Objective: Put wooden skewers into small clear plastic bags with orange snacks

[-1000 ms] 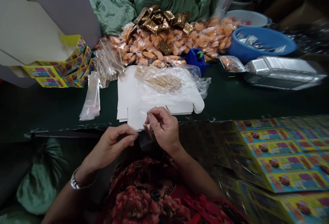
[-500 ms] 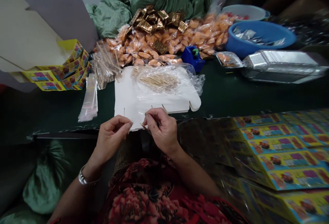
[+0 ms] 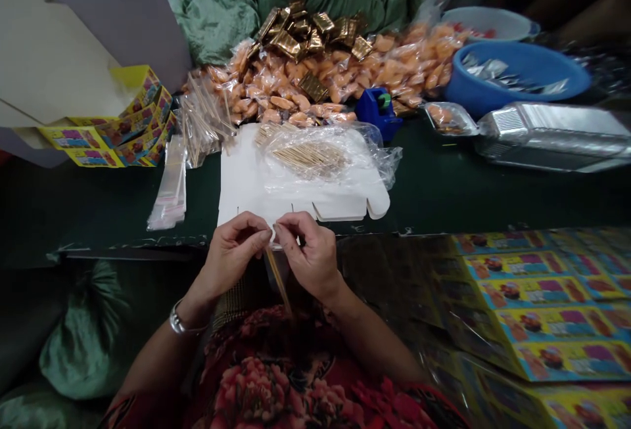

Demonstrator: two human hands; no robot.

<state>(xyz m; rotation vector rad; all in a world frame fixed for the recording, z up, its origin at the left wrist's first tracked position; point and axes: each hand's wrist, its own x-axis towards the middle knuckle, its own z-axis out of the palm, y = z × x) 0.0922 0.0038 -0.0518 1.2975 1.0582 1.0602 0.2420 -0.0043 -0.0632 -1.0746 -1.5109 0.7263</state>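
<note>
**Q.** Which way did the stick sleeve point(image 3: 277, 279) lie from the hands?

**A.** Toward the person. Its far end sat between the fingertips, just near of the white card point(image 3: 246, 182). Its long axis ran far to near and slanted a little right at the near end, over the patterned lap.

**Q.** What was the state of each hand?

**A.** The left hand point(image 3: 231, 253) had thumb and forefinger pinched together on the sleeve's far end, coming from the left. The right hand point(image 3: 309, 257) was likewise closed on that same end, from the right. The fingertips of the two hands nearly touched. Whether the right pinched the clear film or a stick inside it could not be told.

**Q.** Which hand was nearer to it?

**A.** Neither by any margin. Both met at one point, with the sleeve hanging below and between them.

**Q.** What lay about?

**A.** On the card, far of the hands, was a clear bag of loose sticks point(image 3: 310, 153). To the left, on the green table point(image 3: 444, 186), lay a stack of empty sleeves point(image 3: 170, 189), closer to the left hand than to the right. Well apart on the far side was a heap of orange packets point(image 3: 296, 90), with a blue dispenser point(image 3: 377, 110) at its right.
</note>
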